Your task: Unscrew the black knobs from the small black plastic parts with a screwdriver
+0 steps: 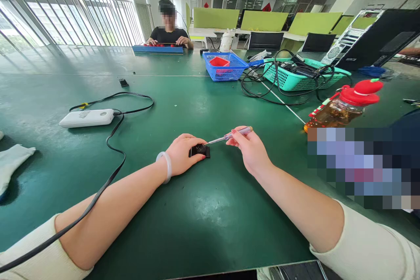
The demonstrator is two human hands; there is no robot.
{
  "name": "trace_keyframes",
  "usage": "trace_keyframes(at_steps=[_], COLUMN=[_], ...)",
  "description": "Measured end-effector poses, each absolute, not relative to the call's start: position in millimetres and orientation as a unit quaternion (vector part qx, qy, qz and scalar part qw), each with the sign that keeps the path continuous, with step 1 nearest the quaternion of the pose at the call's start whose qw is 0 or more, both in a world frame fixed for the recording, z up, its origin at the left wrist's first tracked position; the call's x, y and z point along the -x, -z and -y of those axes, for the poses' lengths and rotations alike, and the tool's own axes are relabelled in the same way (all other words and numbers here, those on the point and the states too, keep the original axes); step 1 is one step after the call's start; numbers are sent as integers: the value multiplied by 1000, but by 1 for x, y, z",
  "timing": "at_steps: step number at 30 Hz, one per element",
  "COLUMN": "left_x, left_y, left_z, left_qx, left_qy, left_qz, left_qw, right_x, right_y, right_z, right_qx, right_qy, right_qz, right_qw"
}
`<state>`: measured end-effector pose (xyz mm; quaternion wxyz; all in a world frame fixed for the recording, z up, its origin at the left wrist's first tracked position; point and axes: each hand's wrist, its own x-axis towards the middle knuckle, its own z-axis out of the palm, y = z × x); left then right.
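On the green tabletop, my left hand (183,153) grips a small black block-shaped part (200,149) between thumb and fingers; it has small details on its top face that are too fine to name. A screwdriver (226,136) with a clear purple handle is pinched in my right hand (246,151). Its shaft slants down to the left, and the tip meets the top of the black part. Whether the tip sits in a screw cannot be made out.
A white power bank (87,118) with a black cable lies left; the cable crosses my left forearm. Blue basket (226,72), cable-filled teal basket (295,81) and red-lidded bottle (344,105) stand farther right. A glove (13,164) lies left. Another person (169,30) sits across the table (183,105).
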<state>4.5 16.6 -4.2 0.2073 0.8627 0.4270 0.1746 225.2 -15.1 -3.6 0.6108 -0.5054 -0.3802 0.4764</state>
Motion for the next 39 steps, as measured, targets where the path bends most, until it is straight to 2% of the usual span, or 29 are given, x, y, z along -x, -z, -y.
trace_keyframes(at_steps=[20,26,39], left_x=[-4,-4,-5], left_y=[6,4,4], left_z=[-18,-19,-20], left_qx=[-858,-853,-853], left_qy=[-184,-175,-165], left_qz=[-443,-456,-456], left_qw=[185,183,194], right_x=[-226,-226,-227], right_y=[-2,-3,-2], right_z=[22,25,24], right_qx=[457,436,448], right_qy=[-439,-408,-424], right_qz=[492,504,512], right_qw=[597,625,597])
